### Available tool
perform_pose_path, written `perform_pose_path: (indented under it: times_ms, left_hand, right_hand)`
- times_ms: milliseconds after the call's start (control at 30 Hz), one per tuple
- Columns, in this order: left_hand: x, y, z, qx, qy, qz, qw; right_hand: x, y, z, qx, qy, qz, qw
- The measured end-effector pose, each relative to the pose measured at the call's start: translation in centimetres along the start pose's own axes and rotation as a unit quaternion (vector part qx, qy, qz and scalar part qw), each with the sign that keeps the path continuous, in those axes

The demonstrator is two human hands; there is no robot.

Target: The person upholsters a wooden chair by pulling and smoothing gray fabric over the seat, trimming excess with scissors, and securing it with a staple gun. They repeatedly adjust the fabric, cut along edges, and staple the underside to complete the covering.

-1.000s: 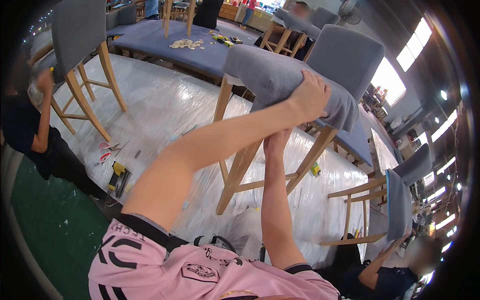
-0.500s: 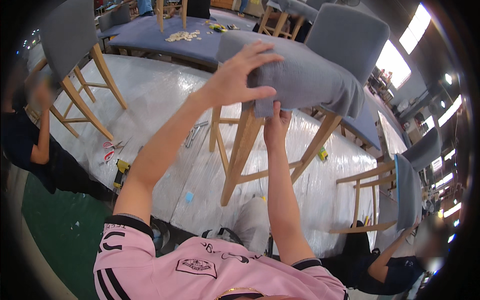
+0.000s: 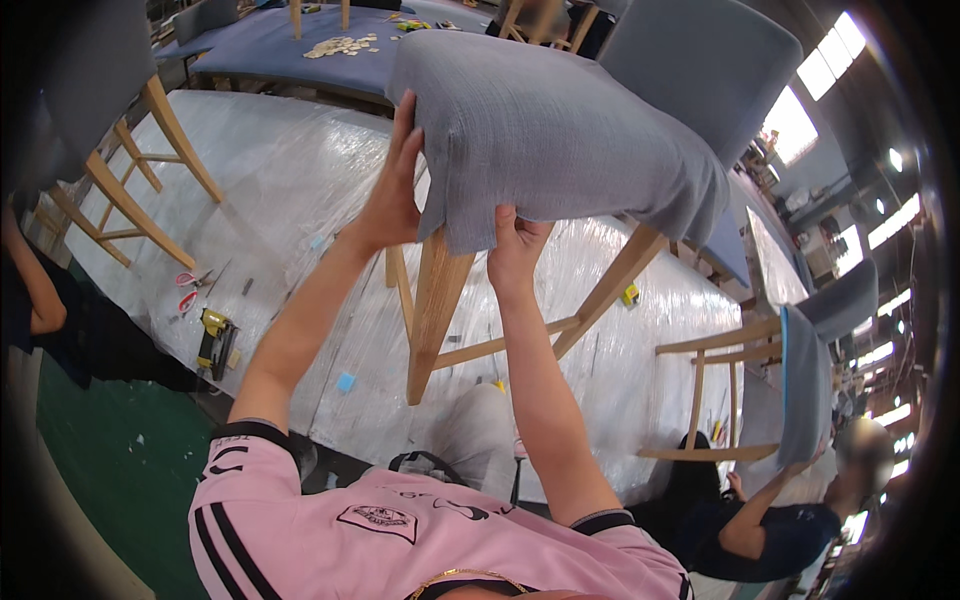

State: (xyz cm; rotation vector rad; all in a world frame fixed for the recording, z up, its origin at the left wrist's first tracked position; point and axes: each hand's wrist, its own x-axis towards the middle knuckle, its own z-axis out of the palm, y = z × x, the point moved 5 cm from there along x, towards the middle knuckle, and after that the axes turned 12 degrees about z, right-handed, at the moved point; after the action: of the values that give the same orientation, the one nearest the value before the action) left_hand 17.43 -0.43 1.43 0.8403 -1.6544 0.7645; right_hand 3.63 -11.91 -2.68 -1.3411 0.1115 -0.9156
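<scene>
A chair with wooden legs (image 3: pixel 437 310) stands in front of me, its seat draped in a grey fabric cover (image 3: pixel 570 130) with a loose corner flap hanging over the front leg. My left hand (image 3: pixel 388 195) lies along the left side of the seat, fingers stretched upward against the cover. Under the front edge, my right hand (image 3: pixel 517 255) pinches the cover's lower hem, thumb outside and the other fingers tucked behind the fabric. The grey backrest (image 3: pixel 700 70) rises at the far right of the seat.
On the plastic-wrapped work surface (image 3: pixel 290 240) lie a yellow-black staple gun (image 3: pixel 213 342), red-handled scissors (image 3: pixel 188 290) and a blue scrap (image 3: pixel 346 382). Another chair (image 3: pixel 165 130) stands at left. A co-worker (image 3: pixel 770 530) handles a tipped chair (image 3: pixel 805 380) at right; another person's arm (image 3: pixel 35 285) shows at left.
My left hand has moved from the top of the seat corner down to its left side. The corner flap now hangs spread out wider. My view has shifted a little.
</scene>
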Motion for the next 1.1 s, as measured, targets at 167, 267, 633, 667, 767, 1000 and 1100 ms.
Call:
perform_pose_path:
  times_ms: [167,267,633,667,767,1000,1100]
  left_hand:
    - [-3.2,-1.0,2.9,0.093,0.010,-0.001,0.996]
    - [-4.8,-2.3,3.9,0.106,0.031,-0.005,0.994]
    - [-8.5,-0.3,8.7,0.107,0.063,-0.054,0.991]
    - [-8.6,-0.1,9.0,0.107,0.064,-0.059,0.990]
    - [-9.2,0.3,9.6,0.107,0.067,-0.073,0.989]
    - [-10.1,1.2,10.6,0.102,0.080,-0.097,0.987]
    - [-10.2,1.4,10.8,0.092,0.087,-0.102,0.987]
  right_hand:
    - [0.5,-1.2,0.2,-0.033,-0.002,0.036,0.999]
    - [1.5,-0.9,-0.4,-0.046,-0.021,0.035,0.998]
    - [2.4,3.1,-4.5,-0.359,-0.007,-0.282,0.890]
    - [2.0,3.5,-4.7,-0.384,-0.025,-0.288,0.877]
    - [1.2,4.9,-5.0,-0.437,-0.104,-0.165,0.878]
    - [-0.7,5.9,-6.7,-0.446,-0.168,-0.007,0.879]
    - [-2.4,5.6,-8.4,-0.464,-0.161,-0.010,0.871]
